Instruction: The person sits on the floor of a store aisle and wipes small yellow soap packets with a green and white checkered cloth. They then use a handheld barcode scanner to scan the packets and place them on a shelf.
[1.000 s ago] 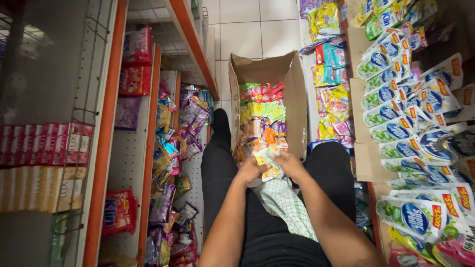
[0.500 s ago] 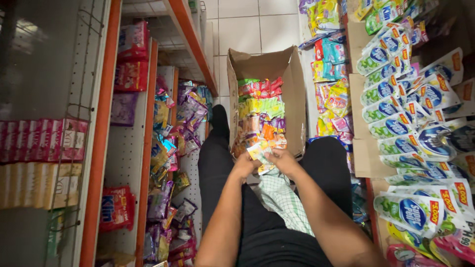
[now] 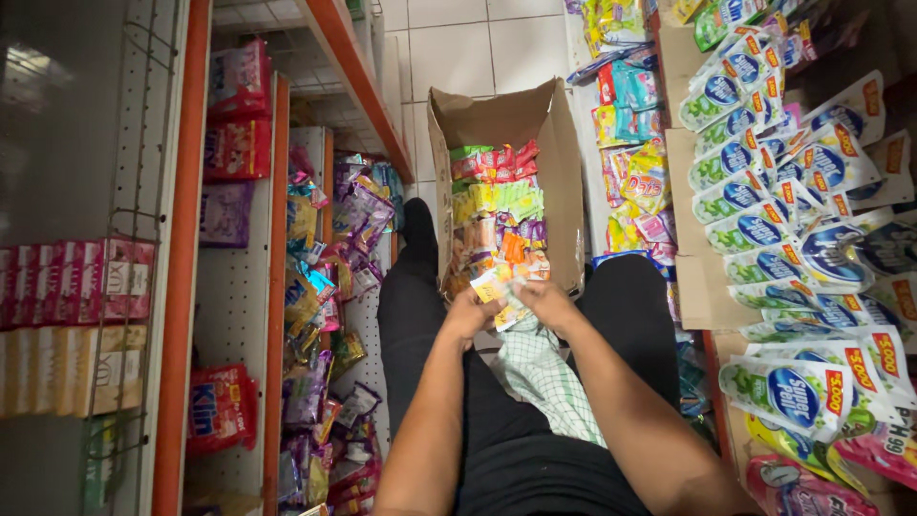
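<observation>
I sit on the floor of a narrow shop aisle with my legs stretched out in black trousers. My left hand (image 3: 470, 315) and my right hand (image 3: 544, 301) meet just in front of an open cardboard box (image 3: 564, 191). Both grip the same strip of small sachets (image 3: 501, 287), yellow, white and orange. The box stands between my legs and holds several rows of bright sachets in red, green, yellow and orange. A green-and-white checked cloth (image 3: 544, 377) lies in my lap below the hands.
Orange-edged shelves (image 3: 277, 287) on the left carry pink packs and hanging sachet strips. On the right, stacked white-and-blue pouches (image 3: 793, 239) and more colourful packets fill a display. White floor tiles (image 3: 458, 48) show beyond the box.
Both hands have stayed together at the box's near end, shifting slightly on the sachet strip. The view has tilted a little.
</observation>
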